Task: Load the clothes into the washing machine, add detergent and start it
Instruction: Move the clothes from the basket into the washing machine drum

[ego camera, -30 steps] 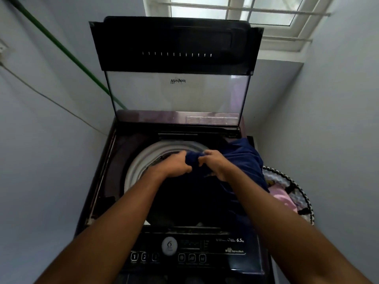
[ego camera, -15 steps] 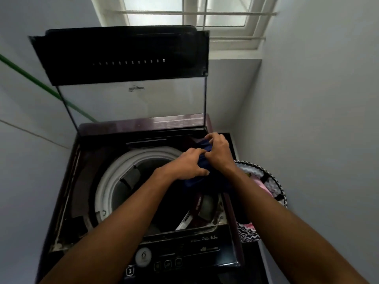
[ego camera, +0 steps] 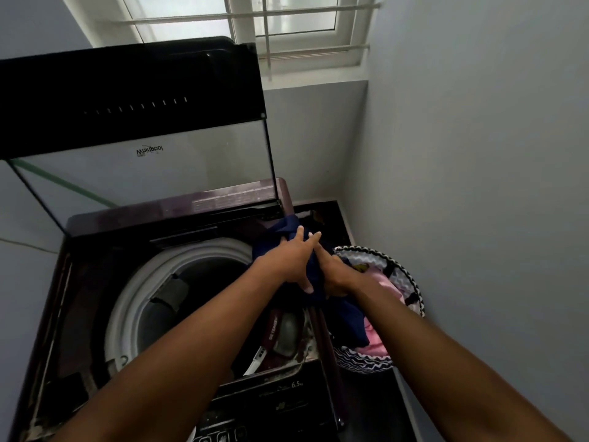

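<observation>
The top-loading washing machine [ego camera: 95,237] stands with its glass lid [ego camera: 143,173] raised and its drum [ego camera: 191,288] showing dark inside the white ring. A navy blue garment [ego camera: 347,317] hangs over the machine's right rim, between the drum and the basket. My left hand [ego camera: 287,263] lies on it with fingers stretched, thumb hooked in the cloth. My right hand [ego camera: 334,275] grips the same garment just beside it. The detergent compartment [ego camera: 283,330] shows below my hands.
A laundry basket [ego camera: 404,279] with a black-and-white zigzag rim stands right of the machine, holding pink clothes [ego camera: 376,339]. The control panel [ego camera: 280,400] runs along the front edge. Grey walls close in on both sides, with a barred window [ego camera: 255,23] above.
My view has swung right. Both hands have carried the blue garment from over the drum toward the machine's right rim, and my left fingers have stretched out.
</observation>
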`<state>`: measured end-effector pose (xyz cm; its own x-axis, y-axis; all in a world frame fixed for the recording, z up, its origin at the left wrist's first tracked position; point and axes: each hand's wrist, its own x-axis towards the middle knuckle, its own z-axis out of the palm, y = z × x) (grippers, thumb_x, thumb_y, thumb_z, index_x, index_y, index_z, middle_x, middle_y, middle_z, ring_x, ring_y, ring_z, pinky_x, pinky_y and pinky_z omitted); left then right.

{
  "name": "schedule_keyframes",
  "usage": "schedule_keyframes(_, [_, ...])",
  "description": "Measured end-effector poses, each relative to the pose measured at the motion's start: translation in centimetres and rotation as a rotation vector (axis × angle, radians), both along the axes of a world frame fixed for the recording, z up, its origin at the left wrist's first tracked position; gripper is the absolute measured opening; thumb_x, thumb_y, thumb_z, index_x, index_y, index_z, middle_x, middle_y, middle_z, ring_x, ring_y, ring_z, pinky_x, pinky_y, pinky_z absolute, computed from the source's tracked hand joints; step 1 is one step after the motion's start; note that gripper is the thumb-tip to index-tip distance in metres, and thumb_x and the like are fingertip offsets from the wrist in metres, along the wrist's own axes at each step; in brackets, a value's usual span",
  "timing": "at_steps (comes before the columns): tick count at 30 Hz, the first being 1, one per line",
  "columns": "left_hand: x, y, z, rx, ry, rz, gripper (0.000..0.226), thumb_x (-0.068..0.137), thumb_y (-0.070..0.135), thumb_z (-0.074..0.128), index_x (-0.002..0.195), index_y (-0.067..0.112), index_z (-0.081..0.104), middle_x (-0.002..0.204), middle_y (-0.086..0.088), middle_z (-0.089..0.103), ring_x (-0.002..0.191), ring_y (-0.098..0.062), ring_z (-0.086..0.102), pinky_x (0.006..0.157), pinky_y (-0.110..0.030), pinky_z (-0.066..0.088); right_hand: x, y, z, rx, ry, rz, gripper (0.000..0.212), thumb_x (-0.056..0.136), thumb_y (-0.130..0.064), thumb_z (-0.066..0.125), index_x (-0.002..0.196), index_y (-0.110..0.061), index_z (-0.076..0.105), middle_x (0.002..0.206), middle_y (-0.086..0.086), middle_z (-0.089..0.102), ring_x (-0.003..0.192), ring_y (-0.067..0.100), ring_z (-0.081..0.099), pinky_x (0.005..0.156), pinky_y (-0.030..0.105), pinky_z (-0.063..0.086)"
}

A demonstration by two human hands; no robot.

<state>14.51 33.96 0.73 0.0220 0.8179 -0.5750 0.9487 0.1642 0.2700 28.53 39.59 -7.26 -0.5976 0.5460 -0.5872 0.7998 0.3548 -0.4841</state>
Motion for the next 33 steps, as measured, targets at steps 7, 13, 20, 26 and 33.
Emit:
schedule_keyframes(7, [0.5,1.0,-0.2,-0.025,0.026,-0.022,0.142,0.059,0.032,0.093,0.155,0.032,-0.012,0.165,-0.006,0.003,0.147,-0.041,0.017,0.112,-0.060,0.031,-0.8,1.2,0.8,0.113,0.138,-0.042,0.095,0.077,-0.003,0.069,0.155,-0.025,0.019,0.135,0.014,0.059,0.117,0.034,0.060,0.092,0.048,0.052])
schedule_keyframes(13, [0.2,0.1,-0.5,0.083,-0.054,0.027,0.132,0.063,0.035,0.090,0.156,0.032,-0.002,0.161,-0.004,0.020,0.144,-0.037,0.026,0.111,-0.055,0.035,-0.3,0.2,3.3,0.008,0.237,-0.260,0.064,0.081,0.006,0.047,0.139,-0.020,0.053,0.111,0.017,0.064,0.066,0.035,0.070,0.043,0.033,0.053])
schedule_keyframes(20, [-3.2,-3.4,-0.8,0.370,-0.250,0.267,0.093,0.060,0.041,0.089,0.140,0.033,0.041,0.123,-0.004,0.044,0.113,-0.028,0.051,0.101,-0.043,0.046,-3.5,-1.3,7.8,0.214,0.378,-0.331,0.006,0.060,-0.023,0.052,0.063,-0.024,0.058,0.067,0.004,0.060,0.064,0.021,0.053,0.058,0.024,0.035])
schedule_keyframes(26, [-8.4,-6.7,1.0,0.462,-0.344,0.445,0.070,0.059,0.028,0.086,0.121,0.030,0.053,0.112,-0.001,0.057,0.099,-0.018,0.058,0.087,-0.033,0.051,-9.5,-3.4,11.7,0.210,0.463,-0.244,0.015,0.065,-0.007,0.059,0.073,-0.012,0.070,0.067,0.005,0.068,0.063,0.019,0.063,0.051,0.022,0.047])
schedule_keyframes(33, [-12.9,-11.9,1.2,0.479,-0.326,0.635,0.059,0.064,0.019,0.079,0.118,0.025,0.054,0.110,-0.002,0.055,0.094,-0.021,0.059,0.077,-0.031,0.049,-15.9,-7.6,12.1,0.217,0.462,-0.192,0.017,0.070,-0.005,0.059,0.076,-0.013,0.073,0.072,0.006,0.069,0.065,0.018,0.063,0.055,0.022,0.046])
